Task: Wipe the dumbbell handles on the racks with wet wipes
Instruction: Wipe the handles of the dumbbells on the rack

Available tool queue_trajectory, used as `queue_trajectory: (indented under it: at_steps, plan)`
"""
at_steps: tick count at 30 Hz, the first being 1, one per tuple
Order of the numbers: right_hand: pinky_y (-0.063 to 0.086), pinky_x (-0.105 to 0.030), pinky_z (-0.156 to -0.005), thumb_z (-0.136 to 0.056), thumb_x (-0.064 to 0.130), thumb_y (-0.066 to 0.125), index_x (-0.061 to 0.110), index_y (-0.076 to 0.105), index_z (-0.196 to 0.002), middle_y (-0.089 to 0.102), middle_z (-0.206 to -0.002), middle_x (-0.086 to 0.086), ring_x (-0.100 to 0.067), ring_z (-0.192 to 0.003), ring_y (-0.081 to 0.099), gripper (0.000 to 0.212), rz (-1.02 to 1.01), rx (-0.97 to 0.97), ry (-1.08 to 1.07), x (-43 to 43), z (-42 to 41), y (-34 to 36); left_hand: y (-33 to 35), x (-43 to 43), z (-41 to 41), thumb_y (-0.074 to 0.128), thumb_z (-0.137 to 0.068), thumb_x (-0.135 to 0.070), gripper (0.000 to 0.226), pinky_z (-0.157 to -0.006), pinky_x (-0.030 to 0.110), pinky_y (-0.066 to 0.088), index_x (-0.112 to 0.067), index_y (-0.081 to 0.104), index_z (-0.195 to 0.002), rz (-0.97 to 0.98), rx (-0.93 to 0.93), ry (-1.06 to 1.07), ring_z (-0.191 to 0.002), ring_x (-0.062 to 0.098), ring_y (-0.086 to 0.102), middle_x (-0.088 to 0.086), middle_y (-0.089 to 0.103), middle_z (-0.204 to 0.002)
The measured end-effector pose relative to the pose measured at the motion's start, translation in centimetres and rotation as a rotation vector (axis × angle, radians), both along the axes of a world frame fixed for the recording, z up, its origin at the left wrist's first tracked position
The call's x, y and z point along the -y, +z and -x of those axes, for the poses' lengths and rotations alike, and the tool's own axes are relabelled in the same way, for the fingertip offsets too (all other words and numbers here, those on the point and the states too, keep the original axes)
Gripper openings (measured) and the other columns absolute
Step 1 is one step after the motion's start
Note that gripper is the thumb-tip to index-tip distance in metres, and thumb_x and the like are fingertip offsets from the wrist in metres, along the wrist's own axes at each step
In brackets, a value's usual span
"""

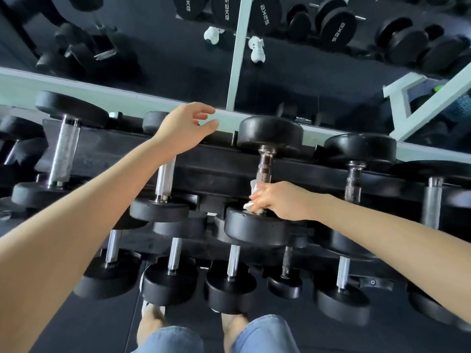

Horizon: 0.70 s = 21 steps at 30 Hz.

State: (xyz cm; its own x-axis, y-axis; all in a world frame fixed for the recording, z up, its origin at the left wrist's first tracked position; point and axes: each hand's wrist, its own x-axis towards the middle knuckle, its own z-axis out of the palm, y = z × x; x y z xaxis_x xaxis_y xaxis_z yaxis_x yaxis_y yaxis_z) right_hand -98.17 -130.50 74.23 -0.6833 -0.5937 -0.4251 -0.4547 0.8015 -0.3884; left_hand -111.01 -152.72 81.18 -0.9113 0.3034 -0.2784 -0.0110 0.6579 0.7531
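Observation:
My right hand (pixel 275 200) grips a white wet wipe (pixel 252 197) wrapped round the lower end of a knurled dumbbell handle (pixel 265 164) on the upper rack tier, just above that dumbbell's near black head (pixel 254 228). My left hand (pixel 186 128) hovers above the back of the rack, fingers loosely spread and holding nothing. It sits over the neighbouring dumbbell, whose chrome handle (pixel 164 182) shows beneath the wrist.
Several black dumbbells fill the two-tier black rack (pixel 216 171), with more chrome handles on the lower tier (pixel 233 261). A mirror with a pale green frame (pixel 237 54) stands behind the rack. My knees in blue jeans (pixel 260 335) are close to the lower tier.

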Motion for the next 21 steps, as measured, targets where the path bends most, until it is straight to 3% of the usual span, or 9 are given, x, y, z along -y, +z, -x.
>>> queue_trajectory:
  at_steps: [3,6,8,10,12,13,15,18,21]
  plan:
    - [0.031,-0.004,-0.079,-0.098,0.01,0.044,0.022,0.068,-0.116,0.064,-0.104,0.012,0.006,-0.088,0.056,0.033,0.003,0.245,-0.229,1.3,0.9,3.3,0.4,1.5,0.2,0.057,-0.091,-0.032,0.033,-0.098,0.033,0.046,-0.028,0.058,-0.125,-0.016,-0.005,-0.018,-0.113,0.01,0.056,-0.007,0.06,-0.123]
    - [0.039,0.0,-0.075,-0.096,0.005,0.046,0.017,0.066,-0.117,0.062,-0.109,0.015,0.02,-0.079,0.056,0.032,0.303,0.35,-0.726,3.0,1.4,6.2,0.9,3.8,0.7,0.055,-0.093,-0.028,0.032,-0.097,0.033,0.046,-0.026,0.058,-0.125,-0.021,-0.042,-0.044,-0.114,0.011,0.056,-0.006,0.061,-0.125]
    - [0.049,-0.013,-0.078,-0.095,0.003,0.047,0.016,0.068,-0.111,0.069,-0.109,0.001,0.002,-0.086,0.064,0.03,0.591,0.42,-1.019,5.0,1.0,7.2,1.3,5.7,1.2,0.054,-0.093,-0.026,0.031,-0.09,0.026,0.044,-0.024,0.06,-0.123,0.015,-0.107,-0.068,-0.112,0.011,0.057,-0.007,0.061,-0.123]
    - [0.049,-0.026,-0.074,-0.095,-0.001,0.044,0.013,0.069,-0.108,0.068,-0.102,-0.015,-0.022,-0.091,0.061,0.031,0.771,0.433,-1.196,8.2,0.6,7.5,1.4,8.0,2.2,0.054,-0.093,-0.026,0.028,-0.082,0.023,0.039,-0.023,0.062,-0.12,0.076,-0.177,-0.097,-0.11,0.012,0.057,-0.008,0.062,-0.121]
    - [0.044,-0.029,-0.065,-0.095,-0.005,0.04,0.002,0.067,-0.107,0.058,-0.089,-0.033,-0.03,-0.082,0.051,0.031,0.91,0.462,-1.341,12.3,0.4,7.1,1.4,10.2,3.4,0.055,-0.093,-0.027,0.028,-0.079,0.024,0.037,-0.022,0.062,-0.119,0.124,-0.223,-0.134,-0.109,0.016,0.057,-0.007,0.063,-0.121]
    - [0.045,-0.03,-0.064,-0.095,-0.005,0.04,-0.002,0.065,-0.108,0.057,-0.093,-0.039,-0.03,-0.082,0.053,0.028,0.938,0.455,-1.409,14.6,0.5,6.8,1.2,11.2,4.0,0.056,-0.092,-0.028,0.028,-0.078,0.026,0.038,-0.022,0.063,-0.119,0.141,-0.234,-0.152,-0.108,0.018,0.058,-0.006,0.063,-0.122]
    - [0.047,-0.03,-0.062,-0.095,-0.001,0.046,0.003,0.067,-0.107,0.065,-0.095,-0.029,-0.033,-0.081,0.061,0.025,0.953,0.372,-1.523,18.7,0.8,5.5,0.6,12.8,5.1,0.057,-0.092,-0.031,0.03,-0.078,0.027,0.04,-0.022,0.063,-0.12,0.159,-0.236,-0.195,-0.106,0.02,0.058,-0.004,0.063,-0.122]
    - [0.036,-0.028,-0.056,-0.095,0.008,0.053,0.007,0.071,-0.105,0.06,-0.075,-0.007,-0.018,-0.065,0.05,0.021,0.966,0.165,-1.636,22.6,2.6,3.0,-0.6,13.9,6.3,0.058,-0.091,-0.034,0.032,-0.083,0.029,0.043,-0.024,0.062,-0.121,0.132,-0.18,-0.268,-0.107,0.021,0.059,-0.001,0.062,-0.125]
    - [0.046,-0.023,-0.071,-0.096,0.019,0.054,0.014,0.072,-0.109,0.068,-0.078,0.01,-0.003,-0.069,0.055,0.023,0.688,-0.178,-1.654,24.0,5.8,0.9,-1.4,13.7,6.6,0.061,-0.09,-0.035,0.039,-0.081,0.024,0.043,-0.025,0.059,-0.127,0.066,-0.103,-0.314,-0.107,0.019,0.059,-0.001,0.062,-0.126]
